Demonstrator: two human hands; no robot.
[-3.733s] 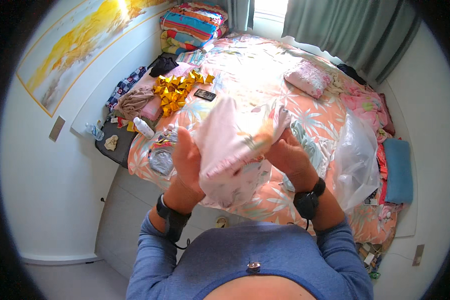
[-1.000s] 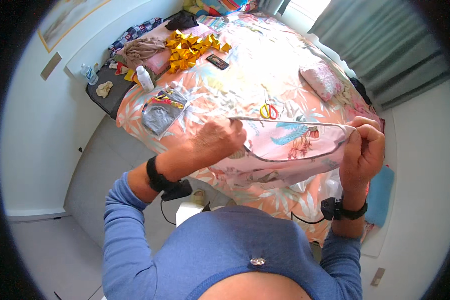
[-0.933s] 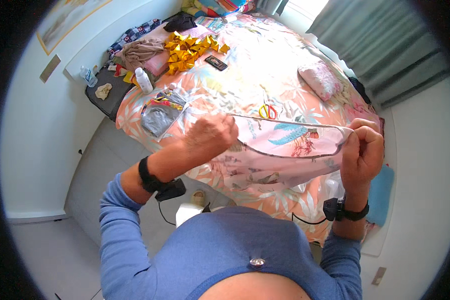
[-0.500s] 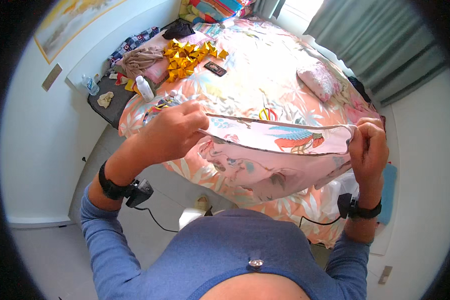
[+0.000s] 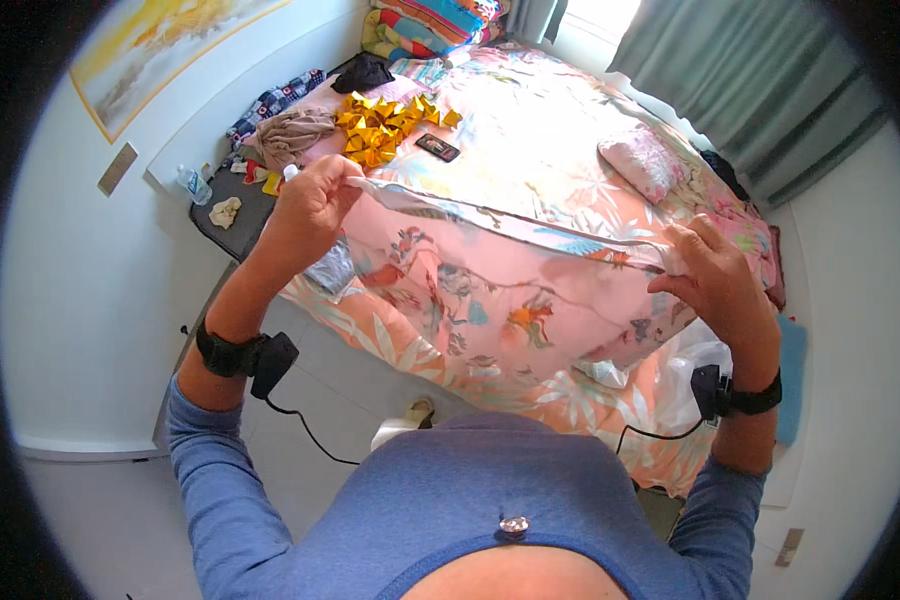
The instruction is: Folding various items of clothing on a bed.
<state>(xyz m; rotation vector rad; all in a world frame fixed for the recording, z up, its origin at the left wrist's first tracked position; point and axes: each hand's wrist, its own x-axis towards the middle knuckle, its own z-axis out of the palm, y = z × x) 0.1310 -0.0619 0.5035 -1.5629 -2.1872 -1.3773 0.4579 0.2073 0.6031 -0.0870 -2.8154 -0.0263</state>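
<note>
A pink fabric cover (image 5: 490, 290) with a bird-and-flower print and dark piping hangs stretched between my hands over the near part of the bed. At its upper left corner, my left hand (image 5: 310, 212) pinches the edge. My right hand (image 5: 722, 285) has the upper right corner between thumb and fingers. The top edge sags slightly from left to right, and the lower part drapes toward me over the bedspread. A clear plastic packet (image 5: 332, 268) lies just below my left hand, partly behind the cloth.
On the bed (image 5: 530, 110) are gold folded-paper pieces (image 5: 380, 125), a phone (image 5: 437, 147) and a pink pillow (image 5: 642, 163). A water bottle (image 5: 194, 186) stands on the dark bedside surface (image 5: 232, 232). White plastic bags (image 5: 685, 375) lie near my right wrist. Grey curtains (image 5: 750, 90) hang at right.
Both hands have moved up and away from me, raising the cover's edge. Its open mouth has narrowed and its front spreads lower and flatter. The scissors behind it are now hidden.
</note>
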